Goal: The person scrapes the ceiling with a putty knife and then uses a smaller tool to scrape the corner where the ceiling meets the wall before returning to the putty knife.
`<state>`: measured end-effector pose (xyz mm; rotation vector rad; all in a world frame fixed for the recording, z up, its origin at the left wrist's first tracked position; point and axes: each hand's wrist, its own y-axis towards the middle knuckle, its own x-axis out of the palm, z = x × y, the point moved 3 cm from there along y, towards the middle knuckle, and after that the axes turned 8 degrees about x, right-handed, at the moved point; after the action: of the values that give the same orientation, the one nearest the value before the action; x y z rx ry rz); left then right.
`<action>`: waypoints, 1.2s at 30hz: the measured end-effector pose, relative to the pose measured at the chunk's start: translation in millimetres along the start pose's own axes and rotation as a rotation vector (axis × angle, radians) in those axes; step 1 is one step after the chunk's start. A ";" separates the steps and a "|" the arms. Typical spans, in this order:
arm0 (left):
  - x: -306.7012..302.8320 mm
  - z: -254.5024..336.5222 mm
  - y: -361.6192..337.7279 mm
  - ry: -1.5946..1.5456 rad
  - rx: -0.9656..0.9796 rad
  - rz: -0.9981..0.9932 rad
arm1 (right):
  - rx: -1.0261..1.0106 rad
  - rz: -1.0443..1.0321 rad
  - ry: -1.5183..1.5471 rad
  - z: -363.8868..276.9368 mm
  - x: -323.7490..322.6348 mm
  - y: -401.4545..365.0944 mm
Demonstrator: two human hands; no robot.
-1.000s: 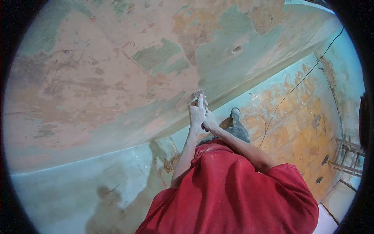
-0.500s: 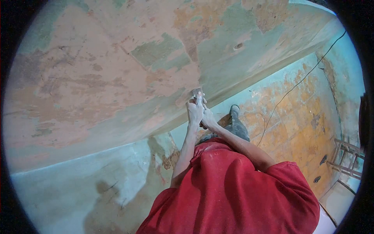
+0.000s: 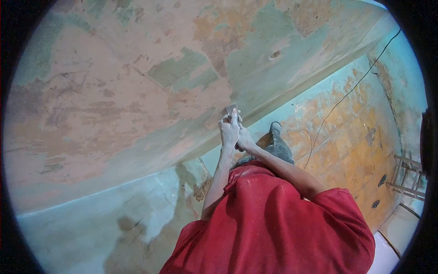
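Note:
Both hands are together near the middle of the head view, dusted pale. My left hand (image 3: 229, 130) is closed on a small scraper (image 3: 232, 109), its thumb lying along the tool. Just right of it and a little lower, my right hand (image 3: 245, 138) wraps round the handle end. The flat end of the scraper is at the surface of a patchy wall (image 3: 182, 105) with pink, green and brown areas. The fingers hide most of the handle.
A dark cable (image 3: 340, 102) runs over an orange, worn surface (image 3: 337, 146). A wooden frame like a ladder (image 3: 408, 178) stands at the far right. My shoe (image 3: 275, 128) shows beyond the hands. Shadows fall on the pale surface (image 3: 82, 228) at lower left.
The view has shifted slightly, so the wall patches appear a little further left and up. Both hands keep their hold on the scraper.

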<state>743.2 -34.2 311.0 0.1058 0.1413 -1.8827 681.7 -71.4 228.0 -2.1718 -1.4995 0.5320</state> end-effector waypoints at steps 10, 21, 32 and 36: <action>0.7 7.5 -4.2 -0.030 -0.137 -0.001 | 0.076 -0.156 0.011 -23.0 -10.0 -18.1; 2.3 8.8 -1.3 -0.009 -0.096 -0.027 | -0.050 0.015 -0.063 -23.1 -11.2 -11.2; 12.2 36.5 10.1 0.117 0.200 -0.072 | -0.045 0.104 -0.086 -43.0 -24.1 -14.8; 11.9 11.0 -2.4 -0.141 -0.099 -0.004 | -0.063 0.088 -0.193 -21.6 -21.3 -12.2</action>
<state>737.2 -46.3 320.3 -0.0945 0.1379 -1.8772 676.9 -90.7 253.9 -2.2994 -1.5420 0.7520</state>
